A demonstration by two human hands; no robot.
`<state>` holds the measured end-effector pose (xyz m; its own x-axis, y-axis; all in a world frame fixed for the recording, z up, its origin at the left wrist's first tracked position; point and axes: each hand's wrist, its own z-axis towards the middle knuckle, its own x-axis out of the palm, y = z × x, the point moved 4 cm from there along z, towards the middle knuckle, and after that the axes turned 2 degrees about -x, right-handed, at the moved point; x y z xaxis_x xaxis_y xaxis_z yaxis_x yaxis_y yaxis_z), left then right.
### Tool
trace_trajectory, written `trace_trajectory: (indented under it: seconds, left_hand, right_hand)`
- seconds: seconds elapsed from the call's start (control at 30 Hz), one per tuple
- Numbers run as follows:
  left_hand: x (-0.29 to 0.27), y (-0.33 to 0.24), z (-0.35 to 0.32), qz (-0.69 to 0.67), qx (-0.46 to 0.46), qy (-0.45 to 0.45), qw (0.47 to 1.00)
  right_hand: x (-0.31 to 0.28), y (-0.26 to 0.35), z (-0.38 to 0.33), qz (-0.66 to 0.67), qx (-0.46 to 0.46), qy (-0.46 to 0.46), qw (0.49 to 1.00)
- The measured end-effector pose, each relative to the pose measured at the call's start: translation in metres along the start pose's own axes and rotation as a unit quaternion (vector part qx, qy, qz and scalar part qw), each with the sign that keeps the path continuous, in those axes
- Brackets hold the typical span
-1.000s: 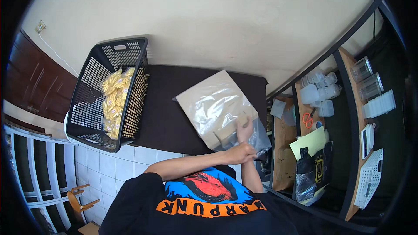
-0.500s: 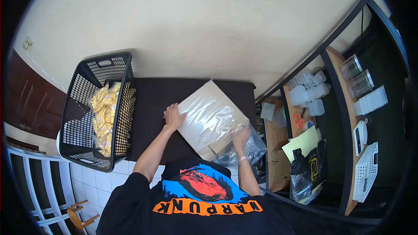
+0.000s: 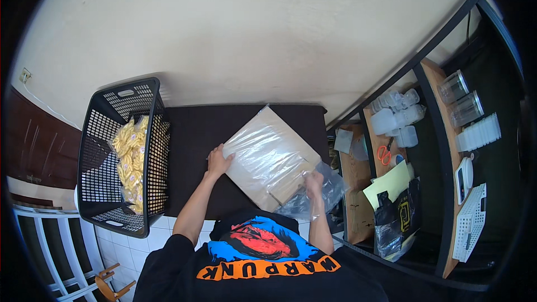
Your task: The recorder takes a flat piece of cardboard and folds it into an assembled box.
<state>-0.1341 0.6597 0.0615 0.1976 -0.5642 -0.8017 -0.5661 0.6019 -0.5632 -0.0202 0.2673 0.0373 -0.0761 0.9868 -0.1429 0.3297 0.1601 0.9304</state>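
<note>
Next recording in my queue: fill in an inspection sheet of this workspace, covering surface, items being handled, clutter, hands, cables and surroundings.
Surface: dark tabletop.
Items handled: flat brown cardboard, mostly inside a clear plastic bag, lying at an angle.
Clutter: black basket holding bags of yellow pieces; at right, shelves with clear containers, orange-handled scissors and a white perforated basket.
Hands: left hand on the package's left edge; right hand at the bag's loose end, grip unclear.
Cables: white cable from a wall outlet.
Surroundings: pale wall, brown door, wooden stool, tiled floor.
</note>
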Motion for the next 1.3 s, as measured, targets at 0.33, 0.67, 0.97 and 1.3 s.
trace_trajectory:
  seconds: [0.33,0.67,0.97,1.3]
  left_hand:
    - [-0.001,0.019,-0.046,-0.029,0.009,-0.019,0.999]
    - [0.021,-0.024,-0.119,0.098,0.202,-0.086,0.971]
    - [0.073,-0.062,-0.170,0.020,0.180,-0.001,0.983]
    - [0.075,-0.066,-0.170,0.053,0.198,0.054,0.977]
  right_hand:
    - [-0.074,-0.047,-0.049,0.188,0.090,-0.073,0.975]
    - [-0.185,-0.099,-0.079,0.106,-0.001,-0.174,0.979]
    - [-0.124,-0.074,-0.150,0.272,0.104,0.058,0.955]
    - [-0.331,-0.048,-0.224,0.235,0.095,-0.047,0.966]
